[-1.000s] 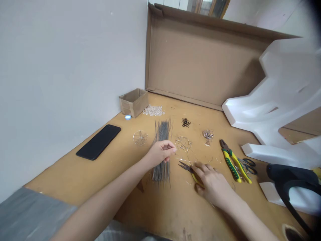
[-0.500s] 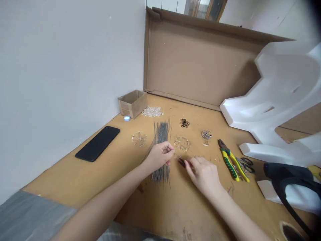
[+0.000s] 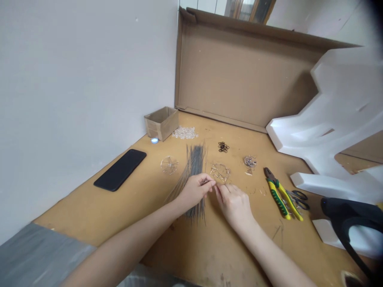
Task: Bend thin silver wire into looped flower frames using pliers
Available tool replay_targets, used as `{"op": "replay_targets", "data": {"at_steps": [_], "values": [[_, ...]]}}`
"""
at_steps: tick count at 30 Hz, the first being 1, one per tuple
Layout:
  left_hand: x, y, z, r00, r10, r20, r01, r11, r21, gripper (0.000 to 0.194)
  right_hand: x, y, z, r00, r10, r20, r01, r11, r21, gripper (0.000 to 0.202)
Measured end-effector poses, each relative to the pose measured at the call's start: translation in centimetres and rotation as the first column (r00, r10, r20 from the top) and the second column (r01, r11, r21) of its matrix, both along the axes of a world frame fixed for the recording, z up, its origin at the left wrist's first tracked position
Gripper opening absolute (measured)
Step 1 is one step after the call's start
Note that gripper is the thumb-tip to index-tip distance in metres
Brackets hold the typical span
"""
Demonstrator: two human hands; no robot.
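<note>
My left hand point(image 3: 197, 191) is closed in a pinch above the bundle of thin grey wires point(image 3: 196, 157), a short bit of thin wire showing at its fingertips. Fingertip to fingertip with it, my right hand point(image 3: 236, 205) is closed too; what it grips is hidden behind its fingers. Just beyond the hands lies a ring of bent silvery wire pieces point(image 3: 220, 172). Left of the bundle rests a round spoked wire piece point(image 3: 169, 165).
Pliers point(image 3: 279, 195) and scissors point(image 3: 300, 199) lie at right, near white foam point(image 3: 299, 131). Farther back are black rings point(image 3: 223, 147), a silvery wire cluster point(image 3: 249, 161), clear small pieces point(image 3: 185, 132) and a cardboard box point(image 3: 161, 124). A black phone point(image 3: 120, 170) lies left.
My right hand has moved left to meet my left hand's fingertips. The dark pointed thing that showed at its fingers is now out of sight. The view has shifted slightly.
</note>
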State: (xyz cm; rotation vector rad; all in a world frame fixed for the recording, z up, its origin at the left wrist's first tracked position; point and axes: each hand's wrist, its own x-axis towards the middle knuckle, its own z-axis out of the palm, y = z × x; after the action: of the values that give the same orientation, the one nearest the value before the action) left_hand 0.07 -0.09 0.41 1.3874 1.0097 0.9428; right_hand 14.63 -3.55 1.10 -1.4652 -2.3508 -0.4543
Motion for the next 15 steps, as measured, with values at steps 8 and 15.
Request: {"op": "replay_targets", "data": {"at_steps": [8,15], "values": [[0.01,-0.22,-0.36,0.993,0.068,-0.095,-0.05,0.982,0.181,0.016,-0.31,-0.12,-0.32,1.0,0.027,0.015,-0.027,0.998,0.048,0.025],[0.14,-0.46,-0.39,0.987,0.087,-0.138,-0.043,0.955,0.295,0.014,-0.59,-0.1,-0.65,0.996,0.046,-0.076,-0.034,0.988,0.153,0.023]]}}
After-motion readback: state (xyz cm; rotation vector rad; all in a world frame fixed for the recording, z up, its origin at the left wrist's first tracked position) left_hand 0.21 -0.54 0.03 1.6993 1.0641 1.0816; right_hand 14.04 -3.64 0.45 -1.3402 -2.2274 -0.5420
